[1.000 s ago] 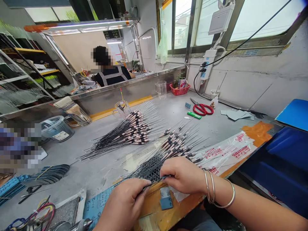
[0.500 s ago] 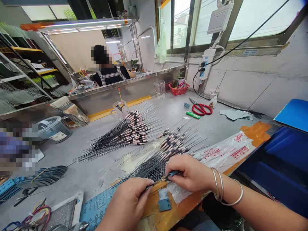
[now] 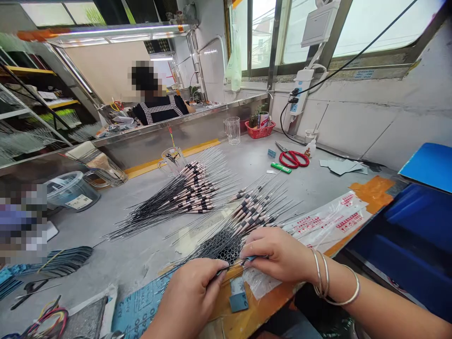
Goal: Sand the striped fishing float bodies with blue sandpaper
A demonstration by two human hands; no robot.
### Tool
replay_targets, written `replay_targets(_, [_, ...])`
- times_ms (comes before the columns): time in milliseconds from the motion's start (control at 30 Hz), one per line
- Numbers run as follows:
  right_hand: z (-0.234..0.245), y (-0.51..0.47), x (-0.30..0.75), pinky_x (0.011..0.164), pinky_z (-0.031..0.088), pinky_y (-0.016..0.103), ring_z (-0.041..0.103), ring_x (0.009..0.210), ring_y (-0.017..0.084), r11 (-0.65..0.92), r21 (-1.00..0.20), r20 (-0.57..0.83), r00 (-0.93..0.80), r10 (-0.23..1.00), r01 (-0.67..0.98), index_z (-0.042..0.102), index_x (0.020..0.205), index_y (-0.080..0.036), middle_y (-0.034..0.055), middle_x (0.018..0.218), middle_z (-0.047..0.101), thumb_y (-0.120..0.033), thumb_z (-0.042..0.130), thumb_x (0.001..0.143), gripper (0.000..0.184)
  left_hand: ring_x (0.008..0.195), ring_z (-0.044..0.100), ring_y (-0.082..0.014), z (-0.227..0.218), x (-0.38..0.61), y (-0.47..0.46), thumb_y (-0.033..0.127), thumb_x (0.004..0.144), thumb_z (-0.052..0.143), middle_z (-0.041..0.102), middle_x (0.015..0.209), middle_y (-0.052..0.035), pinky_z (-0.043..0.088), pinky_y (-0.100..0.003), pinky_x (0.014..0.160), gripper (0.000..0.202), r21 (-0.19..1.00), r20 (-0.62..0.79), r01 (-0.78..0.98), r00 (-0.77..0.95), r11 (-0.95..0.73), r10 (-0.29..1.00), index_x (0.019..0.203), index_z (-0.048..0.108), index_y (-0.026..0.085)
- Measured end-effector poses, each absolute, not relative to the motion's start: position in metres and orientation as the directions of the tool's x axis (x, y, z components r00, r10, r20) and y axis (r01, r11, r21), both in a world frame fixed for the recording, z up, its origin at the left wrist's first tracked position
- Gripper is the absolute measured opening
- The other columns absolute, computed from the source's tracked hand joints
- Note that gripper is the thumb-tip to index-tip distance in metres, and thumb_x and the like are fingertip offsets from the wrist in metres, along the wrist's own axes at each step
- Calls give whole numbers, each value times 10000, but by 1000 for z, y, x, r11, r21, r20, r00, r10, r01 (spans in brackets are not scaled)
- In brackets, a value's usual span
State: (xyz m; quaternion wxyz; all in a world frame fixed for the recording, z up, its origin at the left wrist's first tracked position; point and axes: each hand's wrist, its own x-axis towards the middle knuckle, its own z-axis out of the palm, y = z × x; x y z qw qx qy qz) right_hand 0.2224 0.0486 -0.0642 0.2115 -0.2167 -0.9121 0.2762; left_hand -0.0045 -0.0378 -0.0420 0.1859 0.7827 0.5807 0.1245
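Note:
Near the table's front edge, my left hand (image 3: 196,287) pinches a thin dark rod (image 3: 223,270) between thumb and fingers. Just to its right, my right hand (image 3: 273,252) is closed on a small folded piece of blue sandpaper (image 3: 251,258), pressed around the same rod. My fingers hide most of the rod. Beyond my hands, a bundle of fishing floats (image 3: 252,209) with pale and dark banded bodies lies across a black honeycomb mesh (image 3: 226,247). A second, larger pile of floats (image 3: 194,188) fans out to the left. Another blue sandpaper piece (image 3: 239,295) lies below my hands.
Red-handled scissors (image 3: 294,158), a green box (image 3: 281,167) and a glass mug (image 3: 232,130) stand or lie toward the back. Printed plastic bags (image 3: 325,216) cover the right edge. At left are a clear bucket (image 3: 72,193) and blue sandpaper sheets (image 3: 139,306). A person (image 3: 160,108) sits beyond the partition.
My right hand has shifted very slightly and its fingers cover more of the sandpaper. Both hands keep their grip. The whole view has moved a little.

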Motion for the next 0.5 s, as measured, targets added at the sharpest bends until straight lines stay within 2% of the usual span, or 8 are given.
replay_targets(300, [-66,50,235,731,442,263,603,814,151,746,-604,305,-784,540,279,698,995,-202,47,896,672,-221,571,876,176,853,715,-196,-42,0,-34,236,909,476,761,944,-7,569,-325,738,236,416,9,867,299,-275,954,1018,682,276])
replay_targets(500, [-66,45,225,620,395,263,566,725,164,765,-500,228,-791,568,406,704,905,-201,24,774,618,-157,607,776,167,845,709,-187,-41,5,-32,208,901,479,759,937,-7,561,-316,747,246,439,0,853,313,-282,950,1016,687,272])
